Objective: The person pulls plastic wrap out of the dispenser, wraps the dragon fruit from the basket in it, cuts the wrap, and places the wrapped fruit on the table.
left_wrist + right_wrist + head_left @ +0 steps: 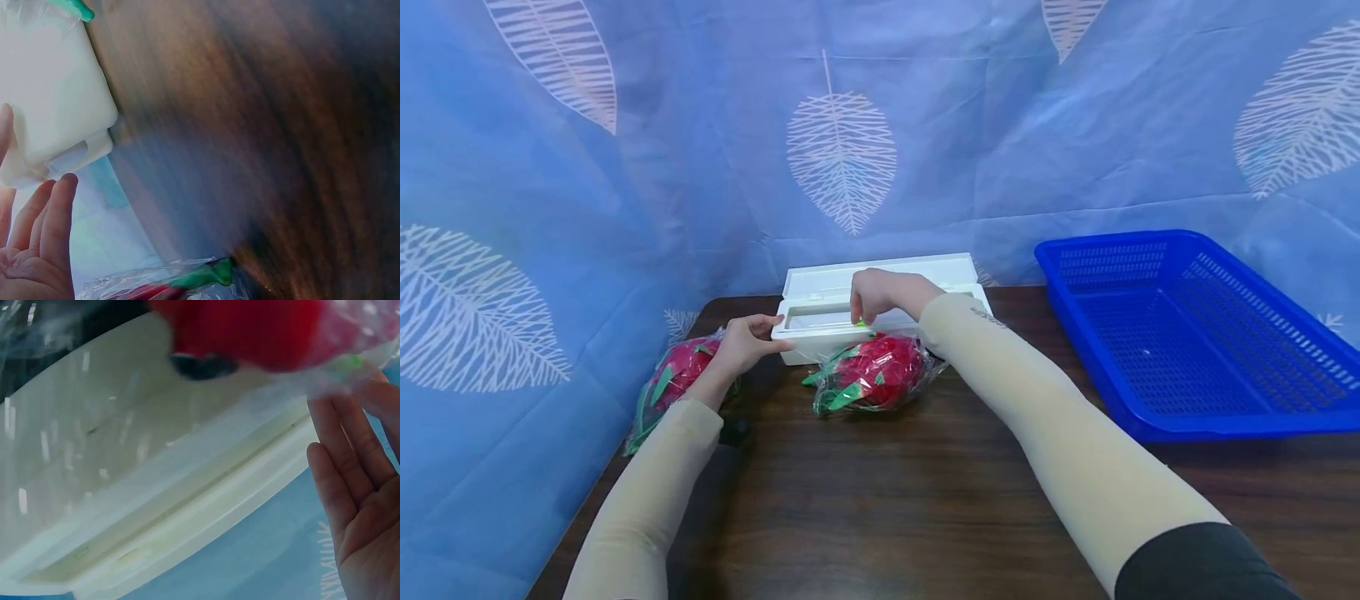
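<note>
A long white box (820, 343) with its lid (880, 273) raised stands at the back of the table. My left hand (745, 343) holds the box's left front corner, thumb on the front wall and fingers at the end. Over the open box, my right hand (887, 293) points its fingertips down and pinches a small yellow-green thing (860, 323), mostly hidden by the fingers. A red dragon fruit (880, 375) with green tips, wrapped in clear plastic, lies right in front of the box. In the right wrist view, fruit and wrap partly cover the box.
Beside my left forearm lies another wrapped dragon fruit (681, 375), at the table's left edge. A large blue plastic basket (1142, 425) stands on the right. Behind the dark wooden table (865, 500) hangs a blue cloth (925, 150) with white leaf prints.
</note>
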`<state>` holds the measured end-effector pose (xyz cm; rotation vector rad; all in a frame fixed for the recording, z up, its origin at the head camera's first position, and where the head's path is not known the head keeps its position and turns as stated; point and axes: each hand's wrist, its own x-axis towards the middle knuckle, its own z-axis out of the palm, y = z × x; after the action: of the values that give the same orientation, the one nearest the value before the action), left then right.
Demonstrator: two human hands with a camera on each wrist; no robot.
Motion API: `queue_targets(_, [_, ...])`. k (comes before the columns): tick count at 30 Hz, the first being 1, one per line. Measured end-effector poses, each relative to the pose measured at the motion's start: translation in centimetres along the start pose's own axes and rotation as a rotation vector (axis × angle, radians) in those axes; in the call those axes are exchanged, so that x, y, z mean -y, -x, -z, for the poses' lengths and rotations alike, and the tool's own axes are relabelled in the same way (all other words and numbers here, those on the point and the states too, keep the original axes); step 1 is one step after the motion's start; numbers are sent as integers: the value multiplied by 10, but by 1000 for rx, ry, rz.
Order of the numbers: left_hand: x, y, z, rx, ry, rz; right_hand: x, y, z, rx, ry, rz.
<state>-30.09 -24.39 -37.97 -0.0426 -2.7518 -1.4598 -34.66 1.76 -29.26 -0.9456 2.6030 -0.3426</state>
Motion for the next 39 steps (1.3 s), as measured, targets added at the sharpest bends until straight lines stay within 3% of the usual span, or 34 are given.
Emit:
queue_targets(5, [-1, 0, 0, -8, -14, 8, -8, 2, -3, -37, -9, 61])
queue_targets(21, [0, -2, -3, -19, -13, 5, -28, 12, -8, -96, -59, 124])
queue_targets(39, [-1, 5, -3, -11, -8, -17, -39, 25, -14, -128, -62, 112])
